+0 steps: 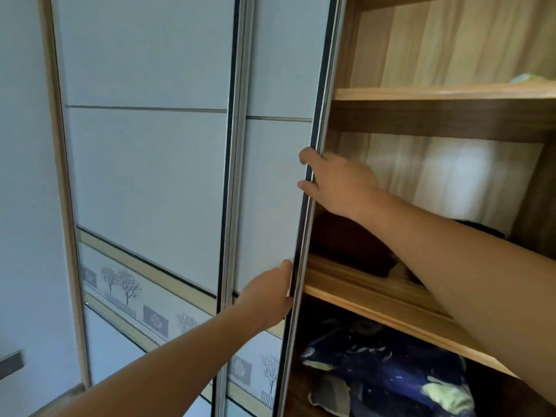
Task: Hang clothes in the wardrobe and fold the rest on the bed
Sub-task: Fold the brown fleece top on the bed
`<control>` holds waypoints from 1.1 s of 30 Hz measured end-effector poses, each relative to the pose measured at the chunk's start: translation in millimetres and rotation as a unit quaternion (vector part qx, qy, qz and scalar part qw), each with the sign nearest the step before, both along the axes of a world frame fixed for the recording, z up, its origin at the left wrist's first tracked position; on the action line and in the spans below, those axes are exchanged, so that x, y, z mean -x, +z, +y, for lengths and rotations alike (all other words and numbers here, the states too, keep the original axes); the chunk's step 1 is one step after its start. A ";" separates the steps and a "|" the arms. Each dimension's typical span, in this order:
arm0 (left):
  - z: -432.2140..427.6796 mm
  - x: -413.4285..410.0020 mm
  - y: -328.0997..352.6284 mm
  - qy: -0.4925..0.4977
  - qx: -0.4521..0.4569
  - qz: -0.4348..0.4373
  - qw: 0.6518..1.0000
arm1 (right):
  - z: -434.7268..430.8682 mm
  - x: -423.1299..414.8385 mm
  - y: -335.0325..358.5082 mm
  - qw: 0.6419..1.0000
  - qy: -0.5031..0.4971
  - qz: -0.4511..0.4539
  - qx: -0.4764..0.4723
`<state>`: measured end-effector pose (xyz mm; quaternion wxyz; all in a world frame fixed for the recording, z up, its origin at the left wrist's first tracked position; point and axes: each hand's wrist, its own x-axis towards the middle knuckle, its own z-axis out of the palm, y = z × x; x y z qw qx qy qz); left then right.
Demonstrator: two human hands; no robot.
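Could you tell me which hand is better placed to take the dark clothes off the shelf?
Right. The right hand grips the door edge directly above the dark clothes; the left hand grips it lower, from the closed side.

place: a home — a fitted wardrobe (346,70) filled one wall
door: a pale sliding door (270,191) carried a tree-print band (255,371)
shelves: wooden shelves (421,93) held dark clothes (352,245) and blue bedding (391,371)

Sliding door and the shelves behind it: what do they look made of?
Sliding door: pale matte panel, probably laminated board, judging by its flat even surface; edge trim looks like silvery metal. Shelves: light board with streaky wood grain, likely laminate or veneer; cannot tell which.
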<state>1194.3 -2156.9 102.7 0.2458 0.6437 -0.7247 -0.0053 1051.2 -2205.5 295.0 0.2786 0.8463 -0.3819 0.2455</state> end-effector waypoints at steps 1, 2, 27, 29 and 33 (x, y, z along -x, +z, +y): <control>0.5 7.2 -0.6 -0.004 0.016 -0.028 0.999 | 4.4 9.5 0.4 1.000 -0.007 -0.001 0.001; 0.9 14.4 -1.6 -0.008 0.042 -0.060 0.997 | 8.9 19.0 1.3 1.000 -0.017 -0.001 0.006; 20.2 210.6 -21.1 -0.186 0.313 -0.405 0.839 | 115.7 276.6 8.5 0.883 -0.391 0.154 0.209; 20.5 228.5 -22.1 -0.194 0.333 -0.398 0.832 | 121.5 293.3 7.9 0.872 -0.406 0.167 0.217; 20.3 259.0 -19.5 -0.216 0.346 -0.408 0.817 | 131.8 323.6 4.8 0.843 -0.445 0.199 0.229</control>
